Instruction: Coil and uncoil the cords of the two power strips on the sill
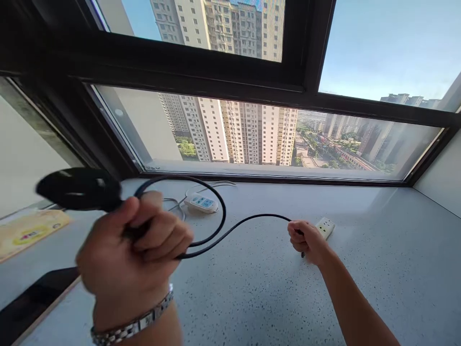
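My left hand (133, 245) is raised above the grey speckled windowsill (273, 288), fingers wrapped round the handle of a black device (77, 188) that looks like a hair dryer; it is blurred. A black cable (216, 235) loops from that hand across to my right hand (306, 240). My right hand is closed on the cable's far end, low over the sill, right beside a white wall socket (325, 227). The plug itself is hidden in the fist.
A white power strip (200, 203) with thin grey wires lies further back on the sill. A yellow card (29, 231) and a dark flat phone-like object (32, 300) lie at the left. A black-framed window (230, 81) rises behind.
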`<state>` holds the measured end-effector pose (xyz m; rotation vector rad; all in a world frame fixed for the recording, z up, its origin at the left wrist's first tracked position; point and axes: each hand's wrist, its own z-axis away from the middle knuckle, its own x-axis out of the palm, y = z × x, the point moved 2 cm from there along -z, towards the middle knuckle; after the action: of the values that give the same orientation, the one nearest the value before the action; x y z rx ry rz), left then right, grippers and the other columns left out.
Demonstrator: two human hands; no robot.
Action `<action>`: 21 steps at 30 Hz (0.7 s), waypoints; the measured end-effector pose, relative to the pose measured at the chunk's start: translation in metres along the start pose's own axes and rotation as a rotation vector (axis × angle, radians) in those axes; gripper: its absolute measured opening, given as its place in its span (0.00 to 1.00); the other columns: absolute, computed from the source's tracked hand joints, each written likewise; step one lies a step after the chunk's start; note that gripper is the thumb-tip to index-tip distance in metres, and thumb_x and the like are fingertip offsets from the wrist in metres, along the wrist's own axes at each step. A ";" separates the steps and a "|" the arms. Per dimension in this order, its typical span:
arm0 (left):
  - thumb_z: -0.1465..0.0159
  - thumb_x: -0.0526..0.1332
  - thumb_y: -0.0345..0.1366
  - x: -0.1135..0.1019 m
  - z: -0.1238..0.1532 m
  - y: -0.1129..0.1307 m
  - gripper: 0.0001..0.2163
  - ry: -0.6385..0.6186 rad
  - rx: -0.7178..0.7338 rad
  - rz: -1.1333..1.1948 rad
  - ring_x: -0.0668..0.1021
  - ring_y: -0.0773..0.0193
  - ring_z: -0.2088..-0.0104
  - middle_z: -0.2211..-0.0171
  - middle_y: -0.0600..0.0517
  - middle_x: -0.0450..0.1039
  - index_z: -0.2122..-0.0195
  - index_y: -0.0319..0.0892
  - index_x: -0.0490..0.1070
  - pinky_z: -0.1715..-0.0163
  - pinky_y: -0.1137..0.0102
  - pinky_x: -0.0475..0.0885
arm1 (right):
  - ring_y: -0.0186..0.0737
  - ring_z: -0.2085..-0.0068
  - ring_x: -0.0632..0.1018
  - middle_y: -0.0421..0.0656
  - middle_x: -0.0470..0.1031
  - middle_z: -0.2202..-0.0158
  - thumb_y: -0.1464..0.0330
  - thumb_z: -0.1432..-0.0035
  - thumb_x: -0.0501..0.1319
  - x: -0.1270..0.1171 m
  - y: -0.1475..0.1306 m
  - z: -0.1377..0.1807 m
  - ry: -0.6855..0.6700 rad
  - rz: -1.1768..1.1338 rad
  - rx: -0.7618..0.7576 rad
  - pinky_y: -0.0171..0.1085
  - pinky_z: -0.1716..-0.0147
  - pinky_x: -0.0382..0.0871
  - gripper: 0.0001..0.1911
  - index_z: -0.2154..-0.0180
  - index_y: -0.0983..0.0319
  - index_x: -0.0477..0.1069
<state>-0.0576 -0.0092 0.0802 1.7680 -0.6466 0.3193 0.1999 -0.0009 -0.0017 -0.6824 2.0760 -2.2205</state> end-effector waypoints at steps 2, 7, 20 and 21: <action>0.48 0.67 0.49 0.029 -0.004 -0.019 0.22 -0.055 -0.131 -0.095 0.43 0.75 0.90 0.91 0.64 0.40 0.83 0.45 0.54 0.90 0.75 0.40 | 0.25 0.83 0.45 0.28 0.45 0.84 0.57 0.49 0.61 0.009 -0.009 0.006 0.171 0.031 -0.150 0.29 0.85 0.39 0.18 0.80 0.60 0.58; 0.50 0.67 0.55 0.068 -0.013 -0.091 0.26 -0.182 -0.342 -0.381 0.50 0.78 0.88 0.88 0.62 0.48 0.84 0.43 0.54 0.89 0.77 0.44 | 0.28 0.80 0.54 0.33 0.54 0.80 0.52 0.42 0.54 0.035 -0.016 0.025 0.287 0.433 -0.464 0.31 0.81 0.48 0.19 0.71 0.61 0.62; 0.52 0.63 0.38 0.055 -0.029 -0.096 0.09 0.178 -0.101 -0.231 0.58 0.75 0.85 0.87 0.60 0.57 0.80 0.40 0.66 0.86 0.78 0.52 | 0.36 0.70 0.73 0.40 0.74 0.70 0.61 0.43 0.59 0.055 0.000 0.018 0.233 0.962 -0.396 0.33 0.71 0.61 0.10 0.62 0.59 0.66; 0.51 0.63 0.36 0.055 -0.029 -0.088 0.09 0.185 -0.050 -0.175 0.59 0.75 0.85 0.87 0.59 0.58 0.81 0.40 0.64 0.86 0.78 0.54 | 0.35 0.70 0.72 0.39 0.74 0.70 0.62 0.42 0.59 0.054 0.002 0.015 0.195 0.964 -0.370 0.33 0.71 0.61 0.07 0.65 0.59 0.67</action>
<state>0.0408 0.0198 0.0468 1.7104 -0.3623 0.3384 0.1555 -0.0321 0.0126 0.4960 2.2024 -1.4056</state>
